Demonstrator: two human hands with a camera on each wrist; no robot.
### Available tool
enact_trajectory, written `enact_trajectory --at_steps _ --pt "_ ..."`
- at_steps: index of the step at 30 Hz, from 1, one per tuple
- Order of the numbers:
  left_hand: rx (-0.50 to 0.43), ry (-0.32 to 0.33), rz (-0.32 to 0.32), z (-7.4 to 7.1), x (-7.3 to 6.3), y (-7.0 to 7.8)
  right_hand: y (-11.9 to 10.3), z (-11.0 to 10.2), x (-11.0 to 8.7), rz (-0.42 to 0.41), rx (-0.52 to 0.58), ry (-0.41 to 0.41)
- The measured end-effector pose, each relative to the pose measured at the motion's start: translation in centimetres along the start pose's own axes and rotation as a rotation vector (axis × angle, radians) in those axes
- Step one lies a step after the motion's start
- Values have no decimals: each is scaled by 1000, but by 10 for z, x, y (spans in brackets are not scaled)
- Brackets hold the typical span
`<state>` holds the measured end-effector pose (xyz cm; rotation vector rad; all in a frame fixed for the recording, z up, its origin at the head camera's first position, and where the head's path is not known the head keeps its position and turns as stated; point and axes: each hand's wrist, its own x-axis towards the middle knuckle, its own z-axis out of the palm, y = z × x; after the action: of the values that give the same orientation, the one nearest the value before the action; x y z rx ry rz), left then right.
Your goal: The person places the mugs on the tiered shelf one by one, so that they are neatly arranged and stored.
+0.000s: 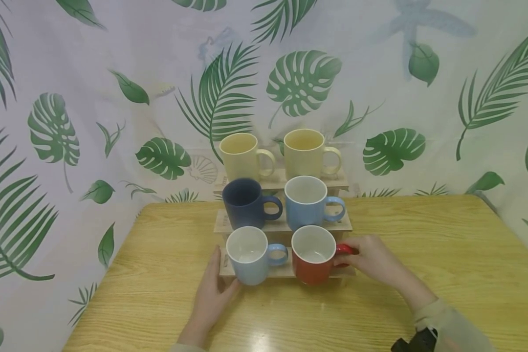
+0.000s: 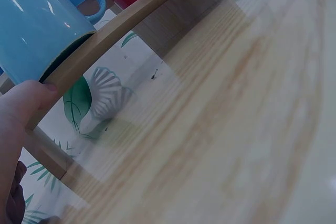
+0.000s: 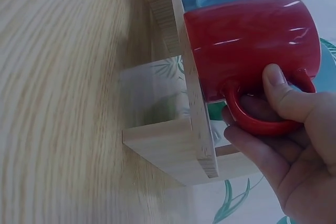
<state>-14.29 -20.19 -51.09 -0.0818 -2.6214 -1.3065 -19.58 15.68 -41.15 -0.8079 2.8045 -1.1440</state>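
In the head view, a three-step wooden rack (image 1: 286, 270) holds mugs in pairs. My right hand (image 1: 371, 259) grips the handle of the red mug (image 1: 313, 266) on the lowest step. In the right wrist view, the thumb lies over the handle against the red mug (image 3: 252, 45), with fingers below. My left hand (image 1: 213, 293) holds the left corner of the lowest step, thumb at its front edge and fingers along its end. Just above that thumb stands the light blue mug (image 1: 251, 271). The left wrist view shows the thumb touching the step beneath the light blue mug (image 2: 42, 30).
On the middle step stand a navy mug (image 1: 246, 210) and a blue mug (image 1: 305, 208). Two pale yellow mugs, one left (image 1: 242, 164) and one right (image 1: 303, 159), occupy the top step. Behind the wooden table (image 1: 158, 293) hangs a leaf-patterned cloth (image 1: 136, 122).
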Motion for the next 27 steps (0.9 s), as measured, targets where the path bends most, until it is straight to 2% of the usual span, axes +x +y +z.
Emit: enact_trajectory --at_steps 8,17,22,27 --pt "14 7 4 1 1 -4 6 0 -5 -15 33 -5" --pt "51 -13 1 -2 2 -2 25 -7 -18 -12 144 -14" --pt "112 -71 -3 -12 -1 -2 37 -15 -30 -42 75 8" --pt "228 -143 46 -33 -4 -3 45 -19 -38 5 -84 30"
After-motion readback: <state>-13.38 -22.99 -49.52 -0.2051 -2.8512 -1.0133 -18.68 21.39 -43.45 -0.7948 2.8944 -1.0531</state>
